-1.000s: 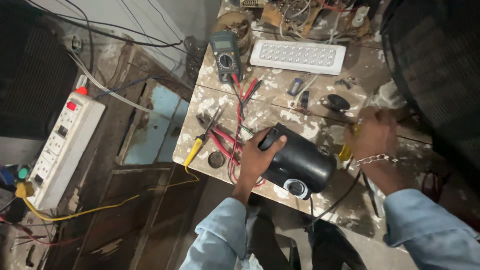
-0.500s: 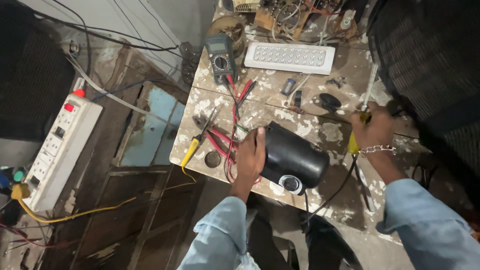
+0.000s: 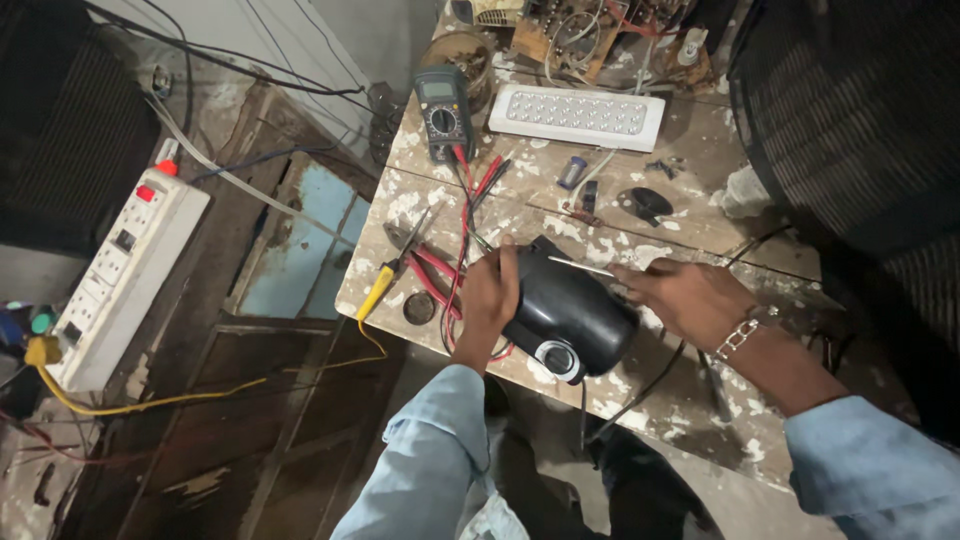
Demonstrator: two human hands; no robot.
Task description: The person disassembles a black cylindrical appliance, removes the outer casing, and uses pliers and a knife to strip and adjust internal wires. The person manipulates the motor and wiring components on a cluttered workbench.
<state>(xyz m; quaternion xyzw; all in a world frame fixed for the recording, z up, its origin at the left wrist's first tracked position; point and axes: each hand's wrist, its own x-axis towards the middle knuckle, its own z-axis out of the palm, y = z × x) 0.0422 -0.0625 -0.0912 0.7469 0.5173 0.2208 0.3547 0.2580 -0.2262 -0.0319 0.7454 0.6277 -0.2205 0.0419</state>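
Surface: paint-splashed, worn wooden workbench (image 3: 700,235) is carrying everything, with a dark mesh fan guard (image 3: 850,110) looming beyond the right hand.
Held thing: black rounded plastic appliance housing (image 3: 572,312) is lying on its side on the bench, between the two hands, its round grey-ringed end facing the near edge.
Left hand: left hand (image 3: 488,297) is pressing against the housing's left end, fingers curled over it, closed on the shell.
Right hand: right hand (image 3: 682,297) is pinching a thin screwdriver (image 3: 580,265) whose shaft is reaching the housing's top; a metal chain bracelet (image 3: 740,332) is hanging at the wrist.
Beyond the grip: white rectangular LED panel (image 3: 577,115) is lying far past both hands, and a dark digital multimeter (image 3: 444,113) is sitting past the left hand, its red leads (image 3: 462,215) running down to that hand.
Left of the grip: yellow-handled pliers (image 3: 392,272) are lying just outside the left hand.
Far left: white power strip with a red switch (image 3: 122,275) is resting well away, off the bench.
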